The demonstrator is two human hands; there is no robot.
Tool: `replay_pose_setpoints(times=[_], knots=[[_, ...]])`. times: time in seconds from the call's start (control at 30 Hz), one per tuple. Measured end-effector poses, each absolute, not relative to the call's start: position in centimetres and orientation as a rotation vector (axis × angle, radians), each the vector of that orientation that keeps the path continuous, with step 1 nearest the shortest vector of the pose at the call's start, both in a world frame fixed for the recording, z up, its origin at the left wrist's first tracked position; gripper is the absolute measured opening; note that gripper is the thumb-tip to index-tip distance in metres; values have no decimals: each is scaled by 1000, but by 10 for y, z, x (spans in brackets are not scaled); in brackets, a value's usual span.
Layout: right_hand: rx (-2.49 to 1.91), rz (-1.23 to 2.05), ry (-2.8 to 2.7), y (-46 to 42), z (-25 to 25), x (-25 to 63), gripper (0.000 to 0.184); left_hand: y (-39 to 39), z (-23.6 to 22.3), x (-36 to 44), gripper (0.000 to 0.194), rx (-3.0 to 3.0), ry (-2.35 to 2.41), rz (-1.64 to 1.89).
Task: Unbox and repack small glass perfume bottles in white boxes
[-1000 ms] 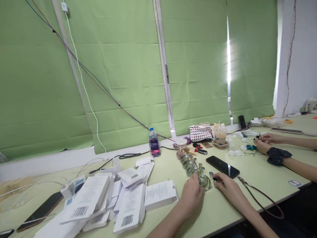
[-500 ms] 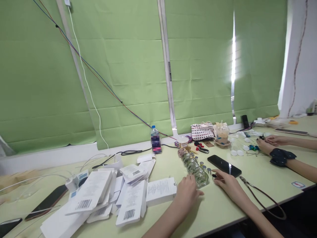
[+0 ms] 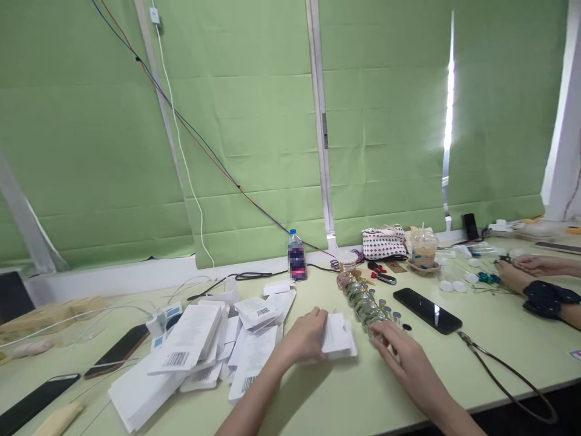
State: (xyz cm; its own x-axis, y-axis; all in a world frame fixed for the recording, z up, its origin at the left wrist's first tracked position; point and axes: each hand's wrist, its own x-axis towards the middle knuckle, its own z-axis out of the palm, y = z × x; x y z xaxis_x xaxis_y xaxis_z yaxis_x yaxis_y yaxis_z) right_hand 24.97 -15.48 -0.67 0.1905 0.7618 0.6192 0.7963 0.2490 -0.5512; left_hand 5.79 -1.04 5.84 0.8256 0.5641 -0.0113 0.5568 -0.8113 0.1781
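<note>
My left hand (image 3: pixel 306 335) is closed on the left end of a small white printed box (image 3: pixel 338 336), just right of the box pile. A row of clear rounded glass bottles (image 3: pixel 363 303) lies close together in front of me. At the near end of that row, my right hand (image 3: pixel 403 360) has its bent fingers around the nearest bottle, which they partly hide. Small round caps (image 3: pixel 382 304) stand along the right side of the bottles. One dark-topped cap (image 3: pixel 407 327) is just beyond my right knuckles.
White cartons (image 3: pixel 190 339) are heaped to the left, near cables and phones. A black phone (image 3: pixel 426 310) and a strap (image 3: pixel 508 375) lie to the right. A bottle (image 3: pixel 297 257) and a drink cup (image 3: pixel 424 247) stand behind. Another person's hands (image 3: pixel 521 269) work at far right.
My left hand has gone from the bottles to the white box and grasped it. My right hand has let go of the dark-topped cap and moved to the nearest bottle. The view has swung left.
</note>
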Motion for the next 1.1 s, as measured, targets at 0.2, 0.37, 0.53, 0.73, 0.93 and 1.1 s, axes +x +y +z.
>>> replay_pose_setpoints(times=[0.2,0.37,0.53,0.73,0.93,1.1], knots=[[-1472,64,-1501,-146,15,223,21,-38,56,67,61,2878,715,742],[-1366,-3,-1472,-138,30,220,22,-32,53,58,72,3017,840,947],[-1262,103,-1143,-147,48,232,29,-5,78,18,64,2808,1119,1366],[-1128,690,-1041,-129,54,224,35,3,100,-10,62,1840,992,1535],[-1538,548,-1370,-98,28,209,42,-9,98,-14,54,991,474,1141],[-1345,-270,-1689,-106,35,181,24,-10,85,2,50,732,380,1013]])
